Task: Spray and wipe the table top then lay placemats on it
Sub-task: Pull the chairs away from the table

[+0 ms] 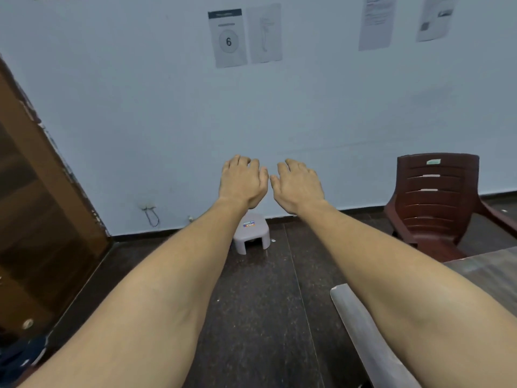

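Both my arms stretch straight out in front of me, palms down, above the dark floor. My left hand (242,181) and my right hand (298,185) hover side by side, nearly touching, fingers loosely spread and holding nothing. A corner of the brown table top (492,271) shows at the right edge, beyond my right forearm. No spray bottle, cloth or placemat is in view.
A small grey plastic stool (251,232) stands by the wall under my hands. A dark red plastic chair (436,203) sits at the right, behind the table. A grey chair edge (361,326) lies under my right forearm. A wooden door (36,219) is at left.
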